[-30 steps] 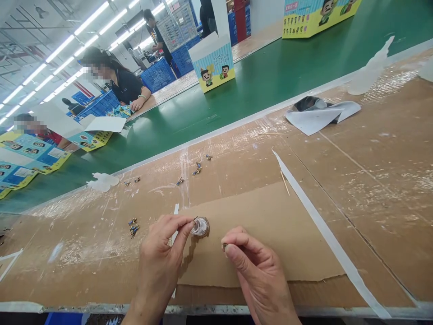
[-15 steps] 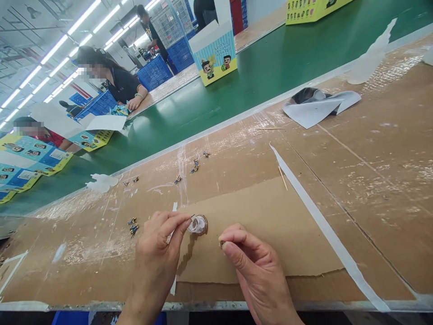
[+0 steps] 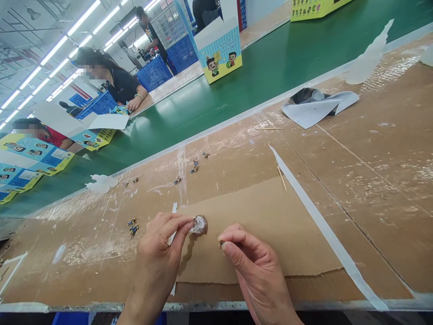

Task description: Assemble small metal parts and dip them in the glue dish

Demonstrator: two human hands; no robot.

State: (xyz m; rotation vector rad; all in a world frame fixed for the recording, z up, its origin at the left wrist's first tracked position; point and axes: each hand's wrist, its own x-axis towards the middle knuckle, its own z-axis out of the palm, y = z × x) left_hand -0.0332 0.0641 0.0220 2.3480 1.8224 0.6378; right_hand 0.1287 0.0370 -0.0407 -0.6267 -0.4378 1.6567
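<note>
My left hand (image 3: pixel 162 248) is closed in a pinch at the rim of a small round container (image 3: pixel 200 225) with whitish stuff in it. What sits between those fingertips is too small to make out. A dark wet-looking streak (image 3: pixel 186 261) runs from the container over the brown cardboard sheet (image 3: pixel 257 216). To the right, my right hand (image 3: pixel 253 262) pinches a tiny brownish round piece (image 3: pixel 221 244) between thumb and forefinger, a little above the cardboard. Several small blue and gold pieces (image 3: pixel 134 229) lie on the table left of my left hand, with more small pieces (image 3: pixel 194 167) farther back.
Thin wooden sticks (image 3: pixel 282 178) lie near a white tape strip (image 3: pixel 314 212). A crumpled grey-white sheet (image 3: pixel 311 110) rests at the back right. Beyond the table runs a green conveyor belt (image 3: pixel 162 122) carrying printed boxes (image 3: pixel 223 58). Co-workers (image 3: pixel 122 85) are at the far side.
My left fingertips have shifted slightly to the right at the container. My right hand stays nearly still. The boxes on the belt have moved a little to the right.
</note>
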